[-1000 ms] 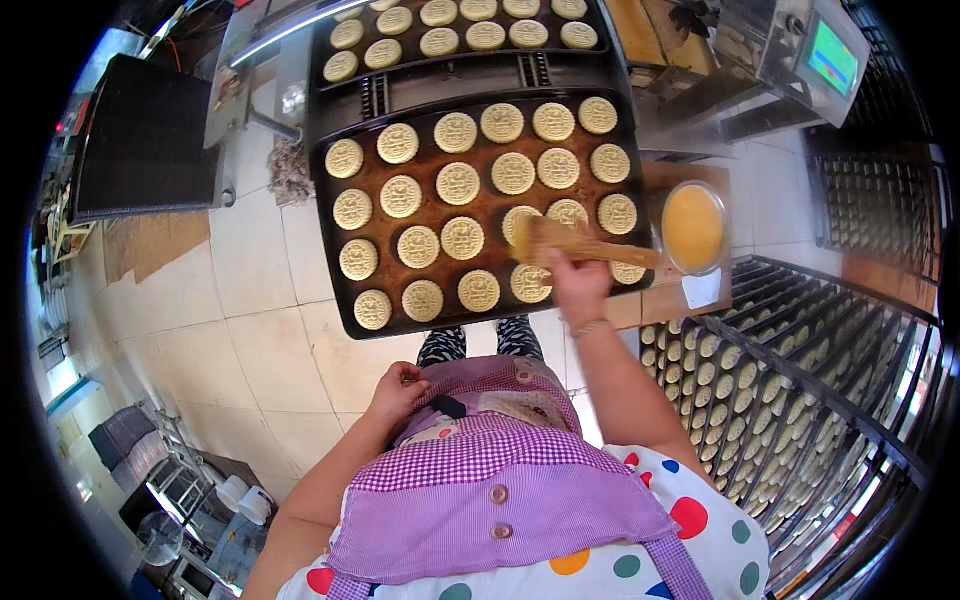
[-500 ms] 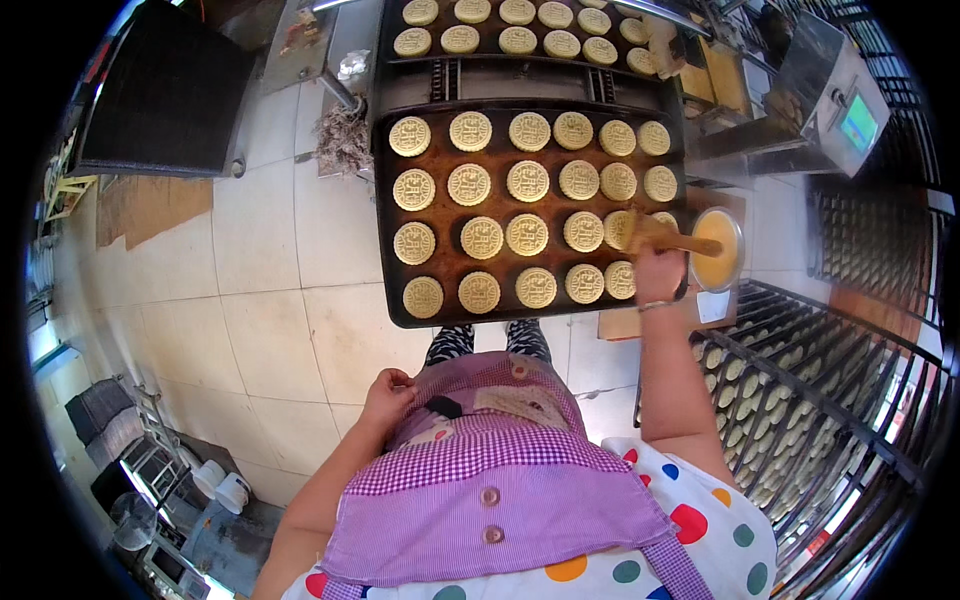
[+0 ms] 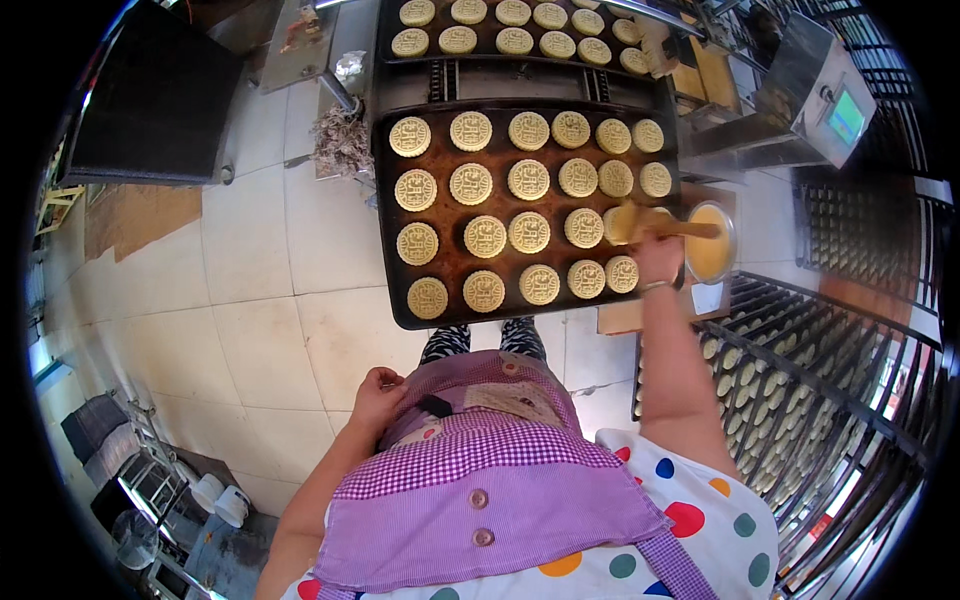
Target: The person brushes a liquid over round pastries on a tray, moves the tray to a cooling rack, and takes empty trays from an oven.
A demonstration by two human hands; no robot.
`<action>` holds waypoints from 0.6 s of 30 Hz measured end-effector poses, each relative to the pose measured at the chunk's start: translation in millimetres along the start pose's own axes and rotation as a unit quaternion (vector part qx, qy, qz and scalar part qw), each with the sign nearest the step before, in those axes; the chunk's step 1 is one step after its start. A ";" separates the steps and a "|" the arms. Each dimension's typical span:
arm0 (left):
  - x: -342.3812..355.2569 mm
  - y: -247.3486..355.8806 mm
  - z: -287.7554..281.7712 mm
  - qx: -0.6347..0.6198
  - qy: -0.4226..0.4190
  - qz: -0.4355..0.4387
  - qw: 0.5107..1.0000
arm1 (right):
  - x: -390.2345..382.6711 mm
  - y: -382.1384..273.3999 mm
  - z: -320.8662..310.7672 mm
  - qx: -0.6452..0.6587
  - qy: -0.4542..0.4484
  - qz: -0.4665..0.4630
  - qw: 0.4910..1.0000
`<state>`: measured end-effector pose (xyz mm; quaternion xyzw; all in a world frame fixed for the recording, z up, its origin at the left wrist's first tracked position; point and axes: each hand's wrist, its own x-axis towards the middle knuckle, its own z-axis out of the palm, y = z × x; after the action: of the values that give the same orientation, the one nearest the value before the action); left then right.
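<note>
Pale tiled floor (image 3: 250,340) of a workroom, seen from above, with a dark tray (image 3: 445,215) as the central surface. On the tray stand round, stamped cakes (image 3: 529,180) in four rows, their edges scalloped; those at the right end of the lower rows are partly hidden. The right hand (image 3: 658,258), over the right part of the tray, grasps a brush (image 3: 692,229); its head lies at the fifth cake of the third row from the far edge, though contact with the surface cannot be told. The handle points away to the right, its end overlapping, in this view, a bowl (image 3: 733,252) of yellow-orange liquid (image 3: 708,258) just beside the tray. The left hand (image 3: 378,397) is well apart from the brush, nearer than the tray's near edge and beside the wearer's purple apron (image 3: 500,530); its fingers are loosely bent, and whether they hold anything cannot be told. Beyond the tray lies a second tray (image 3: 487,27) with similar cakes. To the right of the tray and nearer the wearer stands a black rack (image 3: 800,345) filled with cakes; to the right and farther off, a metal machine with a green screen (image 3: 845,115). Left of the tray, a cardboard sheet (image 3: 135,215) covers part of the floor.
</note>
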<state>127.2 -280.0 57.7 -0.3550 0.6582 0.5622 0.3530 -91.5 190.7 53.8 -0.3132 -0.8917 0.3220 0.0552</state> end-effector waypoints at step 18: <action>9.4 23.7 16.4 0.081 -0.017 0.029 0.996 | -146.0 14.4 40.7 0.181 -0.121 -0.032 0.975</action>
<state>103.1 -261.7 59.2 -0.2958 0.7057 0.5231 0.3754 20.3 90.6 28.2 -0.2278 -0.8283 0.5117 0.0135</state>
